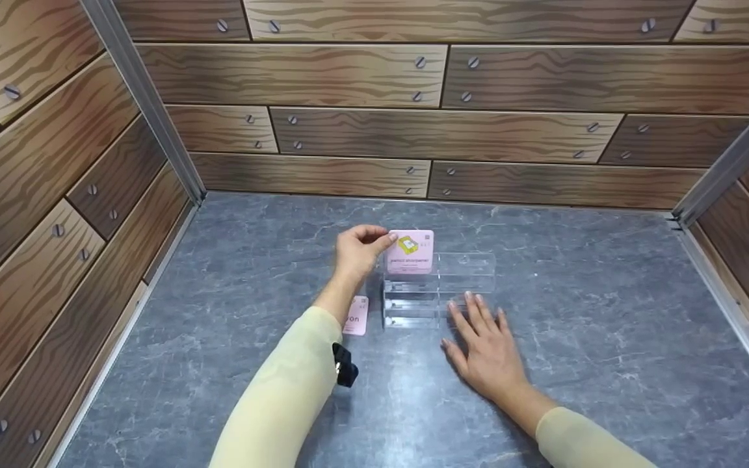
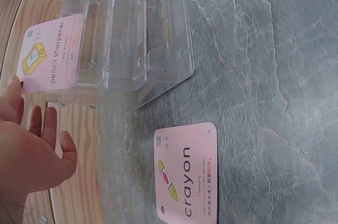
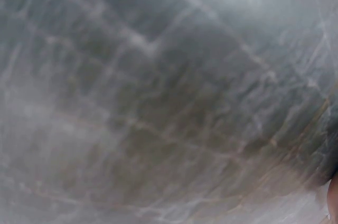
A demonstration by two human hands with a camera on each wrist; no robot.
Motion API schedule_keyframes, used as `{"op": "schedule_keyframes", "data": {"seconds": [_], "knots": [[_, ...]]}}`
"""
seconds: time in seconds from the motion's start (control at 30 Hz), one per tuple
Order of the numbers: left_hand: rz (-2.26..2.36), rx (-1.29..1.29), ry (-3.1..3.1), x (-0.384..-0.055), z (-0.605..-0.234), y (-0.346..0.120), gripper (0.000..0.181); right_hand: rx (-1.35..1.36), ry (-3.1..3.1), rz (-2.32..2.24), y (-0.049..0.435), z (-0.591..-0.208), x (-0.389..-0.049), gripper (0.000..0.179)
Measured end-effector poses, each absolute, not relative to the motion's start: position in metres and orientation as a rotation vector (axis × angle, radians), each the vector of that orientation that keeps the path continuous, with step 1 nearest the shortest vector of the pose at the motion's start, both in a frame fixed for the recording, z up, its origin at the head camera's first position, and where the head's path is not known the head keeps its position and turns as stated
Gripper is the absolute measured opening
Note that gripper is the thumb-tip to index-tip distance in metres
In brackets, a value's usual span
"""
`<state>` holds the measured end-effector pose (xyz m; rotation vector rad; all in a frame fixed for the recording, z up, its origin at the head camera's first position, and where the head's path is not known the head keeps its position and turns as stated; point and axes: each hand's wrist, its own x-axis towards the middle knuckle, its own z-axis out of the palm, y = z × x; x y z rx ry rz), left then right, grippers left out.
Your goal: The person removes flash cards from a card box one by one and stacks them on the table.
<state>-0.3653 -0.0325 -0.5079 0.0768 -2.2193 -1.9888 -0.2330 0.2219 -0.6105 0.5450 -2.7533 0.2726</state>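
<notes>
My left hand (image 1: 358,250) pinches the edge of a pink pencil sharpener card (image 1: 411,252) between thumb and fingers. The card stands upright at the back top tier of a clear plastic tiered rack (image 1: 411,312); in the left wrist view its lower edge overlaps that tier. A second pink card, marked crayon (image 2: 186,174), lies flat on the table beside the rack's left end, partly hidden by my left forearm in the head view. With fingers spread, my right hand (image 1: 488,354) rests palm down near the rack's front right, holding nothing.
The grey marbled table (image 1: 608,325) is bounded by wood-patterned panels (image 1: 361,130) at the back and on both sides. Metal corner posts (image 1: 147,97) stand where the panels meet. A black wrist device (image 1: 344,365) sits on the left sleeve.
</notes>
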Motion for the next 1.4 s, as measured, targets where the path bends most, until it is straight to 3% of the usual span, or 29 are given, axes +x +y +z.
{"op": "schedule_keyframes", "data": {"seconds": [1.4], "knots": [[-1.93, 0.074, -2.289, -0.3648, -0.5046, -0.0356, 0.012, 0.551, -2.739, 0.275, 0.2225, -0.6105, -0.2324, 0.067]]}}
